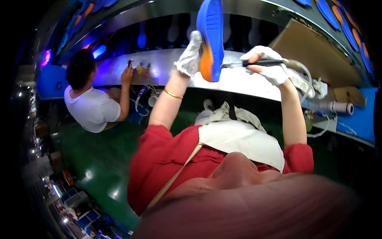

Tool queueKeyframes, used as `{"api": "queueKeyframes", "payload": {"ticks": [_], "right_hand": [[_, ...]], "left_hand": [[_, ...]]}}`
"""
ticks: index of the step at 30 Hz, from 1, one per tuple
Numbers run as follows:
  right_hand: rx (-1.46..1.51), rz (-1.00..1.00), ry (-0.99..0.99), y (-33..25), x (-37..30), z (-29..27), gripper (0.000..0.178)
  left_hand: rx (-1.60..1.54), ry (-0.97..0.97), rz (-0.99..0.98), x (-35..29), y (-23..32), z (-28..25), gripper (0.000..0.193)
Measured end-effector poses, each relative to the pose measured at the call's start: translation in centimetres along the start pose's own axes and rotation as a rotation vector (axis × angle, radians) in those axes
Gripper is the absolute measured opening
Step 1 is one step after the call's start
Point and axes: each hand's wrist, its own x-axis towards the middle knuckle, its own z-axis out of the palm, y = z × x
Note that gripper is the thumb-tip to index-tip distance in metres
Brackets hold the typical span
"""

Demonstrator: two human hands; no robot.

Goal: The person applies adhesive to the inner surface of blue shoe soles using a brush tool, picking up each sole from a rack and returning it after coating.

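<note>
My left hand (191, 55), in a white glove, grips a blue and orange shoe sole (211, 38) by its left edge and holds it up on end above the bench. The orange patch is at the sole's lower end. In my gloved right hand (267, 65) is a slim dark brush-like tool (264, 62), with a pale tube (304, 71) running from its back end. Its tip points left, close to the lower part of the sole; whether it touches I cannot tell. Some fingertips of the right glove are bare.
A metal bench (246, 81) runs across in front of me. At the right stand a cardboard sheet (318, 51), a roll (342, 107) and a blue bin (358, 119). More soles (338, 16) lie on the conveyor above. On the left a co-worker in a white shirt (91, 107) sits at the bench.
</note>
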Motion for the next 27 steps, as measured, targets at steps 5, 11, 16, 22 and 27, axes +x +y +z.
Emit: {"api": "queueKeyframes", "payload": {"ticks": [5,11,16,22,27], "right_hand": [[0.135,-0.145,0.225,0.8,-1.3,0.9,0.019],[0.039,-0.066,0.364,4.5,-2.2,2.3,0.014],[-0.134,-0.235,0.574,4.6,-0.2,0.3,0.011],[-0.229,-0.169,0.327,3.7,0.2,2.5,0.015],[0.049,-0.272,0.278,4.0,-1.5,1.9,0.017]], "left_hand": [[-0.411,0.067,0.048,-1.9,0.6,1.2,0.079],[-0.753,0.055,-0.058,-2.3,-8.4,-3.7,0.055],[-0.602,0.027,-0.041,-2.1,-7.7,4.0,0.062],[-0.521,0.139,-0.044,-0.9,-10.3,4.7,0.073],[-0.730,0.038,-0.061,-1.0,-10.4,3.4,0.075]]}}
